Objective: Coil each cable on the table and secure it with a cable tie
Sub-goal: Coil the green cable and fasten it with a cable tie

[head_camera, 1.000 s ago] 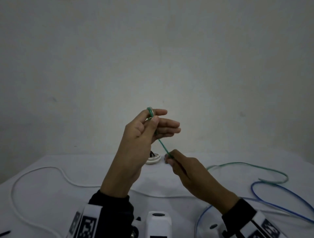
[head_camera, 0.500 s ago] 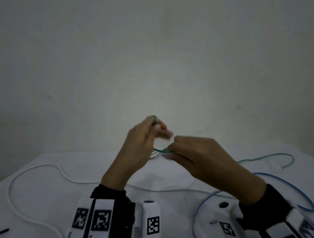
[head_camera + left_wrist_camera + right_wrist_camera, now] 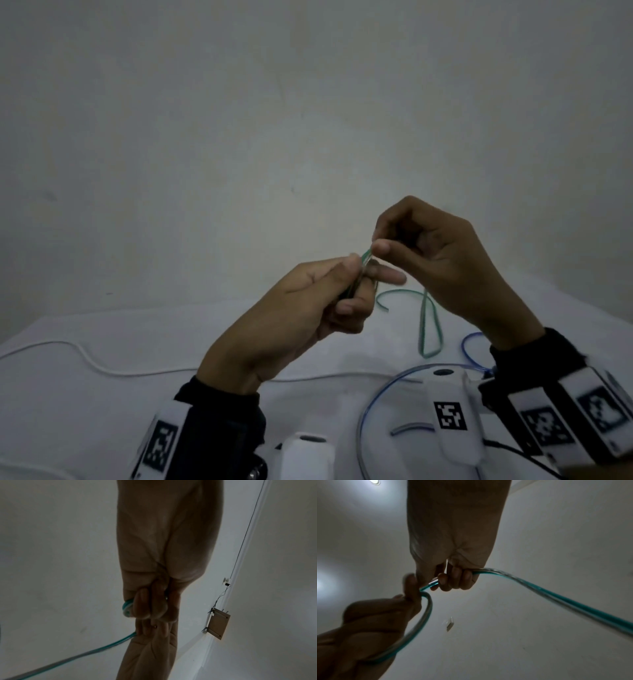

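Note:
A thin green cable (image 3: 424, 322) hangs from my two hands, raised above the table. My left hand (image 3: 329, 291) grips a small coil of it (image 3: 126, 607) between thumb and curled fingers. My right hand (image 3: 404, 240) pinches the cable (image 3: 433, 584) just above the left thumb, with the rest running through its curled fingers (image 3: 458, 578). The free length (image 3: 556, 597) drops in a narrow loop to the white table (image 3: 102, 411). A curved green end (image 3: 397, 294) shows behind the hands.
A white cable (image 3: 102, 366) snakes across the table's left half. A blue cable (image 3: 383, 387) loops at the lower right, near my right wrist. A bare grey wall (image 3: 308, 120) stands behind the table.
My right hand has risen from low at the table to above the left thumb, bringing the cable up. The left hand has dropped lower. The loose green cable has been drawn in from the right.

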